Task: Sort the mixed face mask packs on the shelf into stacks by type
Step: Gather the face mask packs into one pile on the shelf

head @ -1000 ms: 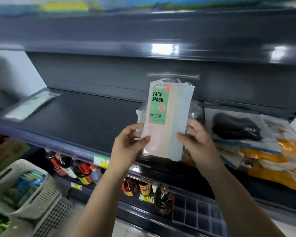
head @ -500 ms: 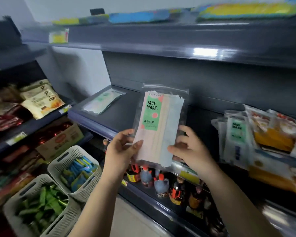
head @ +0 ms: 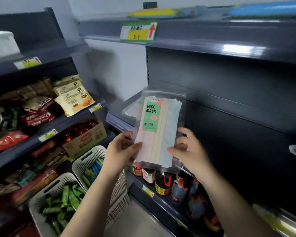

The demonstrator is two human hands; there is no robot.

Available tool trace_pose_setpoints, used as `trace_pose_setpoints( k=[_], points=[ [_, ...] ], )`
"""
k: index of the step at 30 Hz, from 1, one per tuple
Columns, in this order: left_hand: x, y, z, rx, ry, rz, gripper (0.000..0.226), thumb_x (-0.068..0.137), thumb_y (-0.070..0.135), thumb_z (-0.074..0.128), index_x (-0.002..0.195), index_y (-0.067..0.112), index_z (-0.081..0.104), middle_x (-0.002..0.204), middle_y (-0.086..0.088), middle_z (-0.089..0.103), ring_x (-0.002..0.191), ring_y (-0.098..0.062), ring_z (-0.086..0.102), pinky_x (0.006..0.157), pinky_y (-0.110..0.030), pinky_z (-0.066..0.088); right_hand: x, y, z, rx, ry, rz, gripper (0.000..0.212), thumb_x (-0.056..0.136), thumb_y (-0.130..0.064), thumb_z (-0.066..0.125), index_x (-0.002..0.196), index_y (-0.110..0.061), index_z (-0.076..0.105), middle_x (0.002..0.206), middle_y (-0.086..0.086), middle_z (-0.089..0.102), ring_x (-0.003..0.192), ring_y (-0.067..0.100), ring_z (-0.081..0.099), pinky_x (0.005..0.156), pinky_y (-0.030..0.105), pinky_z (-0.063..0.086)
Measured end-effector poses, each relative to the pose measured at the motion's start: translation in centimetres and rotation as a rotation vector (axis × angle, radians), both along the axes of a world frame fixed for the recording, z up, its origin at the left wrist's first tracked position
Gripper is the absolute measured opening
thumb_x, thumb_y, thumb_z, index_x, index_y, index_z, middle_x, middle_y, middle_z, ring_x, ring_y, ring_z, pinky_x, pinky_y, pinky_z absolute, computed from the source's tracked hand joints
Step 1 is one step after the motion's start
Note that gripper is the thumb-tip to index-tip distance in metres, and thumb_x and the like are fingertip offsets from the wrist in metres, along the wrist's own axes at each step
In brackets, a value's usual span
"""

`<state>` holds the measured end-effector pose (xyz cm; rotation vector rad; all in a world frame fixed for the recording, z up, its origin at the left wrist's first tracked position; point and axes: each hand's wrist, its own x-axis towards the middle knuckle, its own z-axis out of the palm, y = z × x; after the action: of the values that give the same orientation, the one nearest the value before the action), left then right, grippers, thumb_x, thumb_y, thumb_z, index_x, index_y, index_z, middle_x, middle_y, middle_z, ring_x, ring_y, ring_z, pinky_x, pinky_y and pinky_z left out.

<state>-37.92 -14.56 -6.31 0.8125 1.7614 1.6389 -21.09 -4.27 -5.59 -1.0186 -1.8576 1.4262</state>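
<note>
- On the left-hand shelves, yellow snack bags (head: 73, 98) read "Croissant"; beneath them lie red packets (head: 38, 115), and a cardboard box (head: 85, 139) sits one shelf lower.
- On the floor below, two white baskets stand side by side: the nearer basket (head: 41, 218) holds green sticks, the farther basket (head: 85, 159) blue and yellow ones.
- Up on the top shelf edge, a price tag (head: 138, 32) shows a red arrow pointing up; its writing is too blurred to read.
- In the middle, a clear mask pack (head: 158, 132) is held upright in front of the dark shelf (head: 229, 134). Its green label reads "LEYAN", "FACE MASK." and a line of Chinese characters.
- The left hand (head: 121, 151) pinches the pack's lower left edge, thumb on the front.
- The right hand (head: 190, 151) grips the lower right edge, fingers curled behind it.
- Just behind the pack, another mask pack (head: 131, 108) lies flat on the shelf's left end.
- Below, sauce bottles (head: 164, 183) with red caps stand in a row.
</note>
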Motion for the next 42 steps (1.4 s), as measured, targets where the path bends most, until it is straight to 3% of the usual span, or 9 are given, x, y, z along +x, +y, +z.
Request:
trace_pose_setpoints(
  k=[7,14,18,20,26,29,34,37,42],
  points=[
    [-5.0,3.8,0.1,-0.061,0.180,0.040,0.026,0.082,0.009,0.069,0.105,0.012,0.057,0.066,-0.006,0.056,0.035,-0.005,0.048,0.035,-0.019,0.039,-6.2,4.2,-0.5,0.022,-0.036,-0.036,0.064,0.076,0.002,0.069,0.132,-0.011,0.041,0.082,-0.001,0.056,0.075,0.011,0.055,0.076,0.040,0.053],
    [-9.7,7.1,-0.9,-0.146,0.354,0.050,0.032,0.081,0.026,0.071,0.111,0.021,0.060,0.078,-0.003,0.059,0.067,-0.019,0.057,0.060,-0.037,0.050,-9.9,6.9,-1.6,0.064,-0.134,-0.080,0.068,0.075,-0.007,0.073,0.134,-0.013,0.040,0.082,-0.005,0.057,0.073,0.008,0.056,0.074,0.041,0.056],
    [-12.3,9.3,-1.6,-0.135,0.405,-0.026,0.034,0.082,0.024,0.070,0.114,0.015,0.060,0.073,0.005,0.055,0.064,-0.008,0.052,0.054,-0.010,0.042,-11.7,7.5,-2.1,0.062,-0.186,-0.171,0.073,0.078,-0.013,0.072,0.140,-0.012,0.035,0.084,-0.009,0.056,0.075,0.006,0.056,0.073,0.029,0.050],
    [-13.9,10.7,-1.6,-0.144,0.433,-0.082,0.036,0.082,0.025,0.070,0.115,0.013,0.060,0.074,0.005,0.055,0.064,-0.004,0.051,0.054,-0.004,0.039,-12.9,7.7,-2.2,0.060,-0.212,-0.228,0.075,0.079,-0.015,0.071,0.143,-0.011,0.032,0.084,-0.011,0.055,0.077,0.005,0.054,0.076,0.026,0.046],
    [-18.0,14.6,-1.7,-0.196,0.488,-0.297,0.046,0.084,0.033,0.068,0.122,0.012,0.057,0.087,-0.008,0.061,0.062,-0.011,0.055,0.055,-0.018,0.042,-16.4,8.1,-1.9,0.021,-0.282,-0.396,0.090,0.076,-0.016,0.075,0.148,-0.006,0.020,0.105,0.002,0.058,0.099,0.017,0.055,0.083,0.026,0.042],
    [-19.7,16.1,-1.4,-0.216,0.553,-0.354,0.047,0.085,0.035,0.065,0.124,0.011,0.055,0.085,-0.004,0.059,0.060,-0.006,0.053,0.054,-0.018,0.039,-18.3,8.3,-1.4,0.018,-0.406,-0.398,0.090,0.073,-0.016,0.078,0.142,0.003,0.024,0.116,0.007,0.058,0.100,0.020,0.055,0.083,0.029,0.044],
    [-22.3,18.5,-1.3,-0.287,0.736,-0.432,0.031,0.087,0.041,0.060,0.107,0.017,0.057,0.090,-0.007,0.066,0.083,-0.026,0.061,0.073,-0.037,0.050,-21.5,9.6,-1.2,0.085,-0.551,-0.476,0.085,0.076,-0.022,0.073,0.142,0.000,0.025,0.132,0.013,0.045,0.119,0.026,0.045,0.093,0.030,0.038],
    [-22.9,19.1,-1.4,-0.381,1.061,-0.479,0.045,0.086,0.043,0.058,0.121,0.016,0.051,0.116,-0.007,0.060,0.106,-0.029,0.054,0.086,-0.039,0.045,-22.9,9.7,-1.7,0.075,-0.711,-0.473,0.087,0.084,-0.031,0.063,0.149,-0.008,0.010,0.153,0.012,0.020,0.138,0.029,0.024,0.108,0.036,0.030],
    [-22.2,19.4,-1.4,-0.287,1.311,-0.584,0.051,0.091,0.048,0.047,0.134,0.021,0.042,0.133,-0.001,0.048,0.122,-0.025,0.042,0.098,-0.037,0.034,-23.1,9.0,-2.4,0.086,-0.777,-0.524,0.070,0.091,-0.036,0.052,0.147,-0.012,0.018,0.152,0.008,0.022,0.137,0.029,0.023,0.108,0.040,0.031]
  ],
)
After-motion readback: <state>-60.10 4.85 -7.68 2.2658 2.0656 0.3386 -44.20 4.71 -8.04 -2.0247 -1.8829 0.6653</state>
